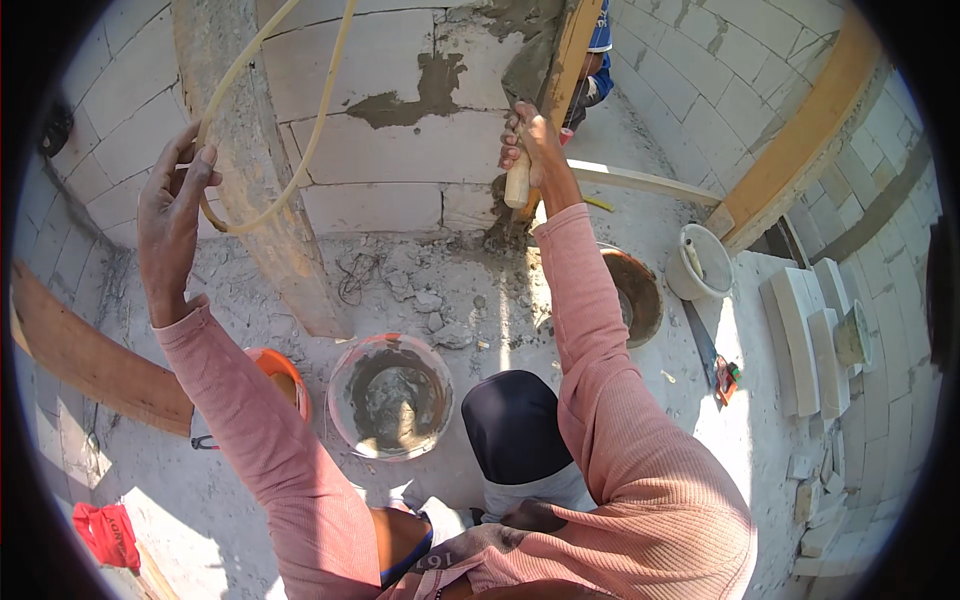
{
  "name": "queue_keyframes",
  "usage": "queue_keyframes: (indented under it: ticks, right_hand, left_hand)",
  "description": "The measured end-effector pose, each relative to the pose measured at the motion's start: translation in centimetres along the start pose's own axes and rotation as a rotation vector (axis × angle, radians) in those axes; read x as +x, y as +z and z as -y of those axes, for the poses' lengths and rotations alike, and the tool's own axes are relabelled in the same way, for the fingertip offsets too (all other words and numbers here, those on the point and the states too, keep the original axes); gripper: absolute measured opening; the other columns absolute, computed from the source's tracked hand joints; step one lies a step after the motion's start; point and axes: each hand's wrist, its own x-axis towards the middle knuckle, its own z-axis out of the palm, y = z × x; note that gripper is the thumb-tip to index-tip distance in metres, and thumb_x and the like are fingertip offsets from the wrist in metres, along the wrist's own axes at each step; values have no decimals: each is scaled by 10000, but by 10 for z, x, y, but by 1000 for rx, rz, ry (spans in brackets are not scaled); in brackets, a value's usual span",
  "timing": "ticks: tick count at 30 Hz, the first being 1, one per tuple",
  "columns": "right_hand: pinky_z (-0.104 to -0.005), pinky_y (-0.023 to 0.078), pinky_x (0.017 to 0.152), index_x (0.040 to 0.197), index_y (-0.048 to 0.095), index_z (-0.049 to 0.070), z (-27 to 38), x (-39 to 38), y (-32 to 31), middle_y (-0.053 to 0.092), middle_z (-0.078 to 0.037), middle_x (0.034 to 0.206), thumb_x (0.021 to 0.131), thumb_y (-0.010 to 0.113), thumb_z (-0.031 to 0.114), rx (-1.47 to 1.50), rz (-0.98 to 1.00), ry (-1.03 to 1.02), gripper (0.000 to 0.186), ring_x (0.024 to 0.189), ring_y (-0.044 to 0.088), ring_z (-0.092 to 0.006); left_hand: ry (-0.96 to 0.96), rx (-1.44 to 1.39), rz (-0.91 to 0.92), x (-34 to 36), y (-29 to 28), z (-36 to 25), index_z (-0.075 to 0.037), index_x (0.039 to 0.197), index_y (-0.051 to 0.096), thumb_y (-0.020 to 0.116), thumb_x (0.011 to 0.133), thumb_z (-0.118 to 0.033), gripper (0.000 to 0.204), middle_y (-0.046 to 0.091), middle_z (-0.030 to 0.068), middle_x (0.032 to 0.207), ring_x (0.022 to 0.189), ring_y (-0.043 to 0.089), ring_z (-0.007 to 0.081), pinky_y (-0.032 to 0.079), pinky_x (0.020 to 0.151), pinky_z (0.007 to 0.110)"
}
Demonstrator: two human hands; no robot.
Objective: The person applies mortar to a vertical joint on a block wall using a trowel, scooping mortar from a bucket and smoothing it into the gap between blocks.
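My left hand [178, 205] is raised at the left, its fingers curled on a pale yellow hose [315, 135] that loops in front of a weathered wooden plank [275, 250]. My right hand [532, 150] grips a trowel by its wooden handle [518, 183]. The trowel's grey blade [522, 82] points up along wet mortar on the block wall [370, 50], right beside an upright timber board [576, 25].
Below are a mortar bucket [437, 400], an orange bucket [288, 358], a dark bucket [642, 290] and a white pail [708, 285]. A saw [705, 345], stacked blocks [795, 340], rubble [435, 310] and leaning boards [795, 125] lie around. A co-worker's blue sleeve [598, 80] shows beyond the timber.
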Motion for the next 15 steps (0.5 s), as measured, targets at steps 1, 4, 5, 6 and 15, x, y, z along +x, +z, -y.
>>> queue_keyframes:
  ticks: [1,4,5,6,15]
  right_hand:
    - [-354,397,436,918,413,130,1,-2,0,430,-20,638,970,532,350,8,0,-2,256,443,410,-152]
    - [-350,406,435,914,424,128,-15,-7,1,441,-26,637,967,540,350,16,-16,-42,256,443,429,-162]
    - [-348,410,435,911,431,128,-25,-6,0,449,-29,638,968,545,354,10,-29,-79,259,443,439,-167]
    - [-348,410,435,911,431,128,-34,-8,-4,449,-29,638,968,545,354,13,-25,-85,259,443,439,-167]
    - [-326,448,510,850,456,168,-142,-38,-1,450,3,626,1006,523,453,378,-58,129,332,491,454,-147]
  left_hand:
    - [3,5,2,0,-1,-1,-26,1414,593,663,994,-343,531,640,53,1063,904,606,128,487,960,337]
    - [26,19,-4,0,-5,-5,-25,1413,593,660,994,-338,527,650,57,1069,902,608,127,490,957,341]
    - [24,18,-4,-1,-6,-7,-25,1412,594,661,994,-336,526,655,58,1069,901,610,127,492,948,335]
    - [23,18,-6,-1,-6,-10,-25,1412,595,661,993,-334,524,659,59,1069,900,611,127,495,938,329]
    - [74,49,1,-2,-5,-21,-41,1411,602,653,999,-356,521,671,67,1063,892,613,140,512,850,304]
